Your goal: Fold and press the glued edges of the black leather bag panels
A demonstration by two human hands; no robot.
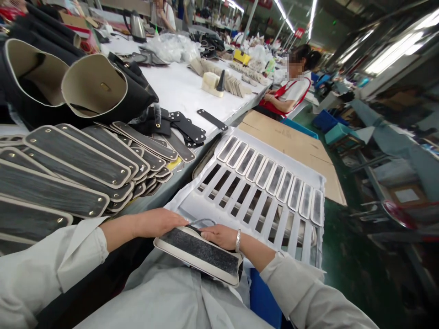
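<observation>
Both my hands are on a dark grey oblong panel with a raised cream rim (202, 250), tilted above my lap. My left hand (159, 222) is closed over its far left edge, fingertips hidden behind it. With the thumb lying on the dark face, my right hand (221, 236) grips the far edge near the middle; its other fingers are out of sight. Left of my hands lies a heap of grey oblong panels (78, 155) with cream edges and metal studs. A white slotted rack (219, 187) stands ahead, with a row of small cream-rimmed grey panels (255, 167) along its far side.
Black bag bodies (96, 84) with beige linings stand on the white table (171, 87) at left. Black studded straps (187, 125) lie near its edge. A flat cardboard sheet (288, 141) sits beyond the rack, and a person in a red apron (286, 98) sits behind it.
</observation>
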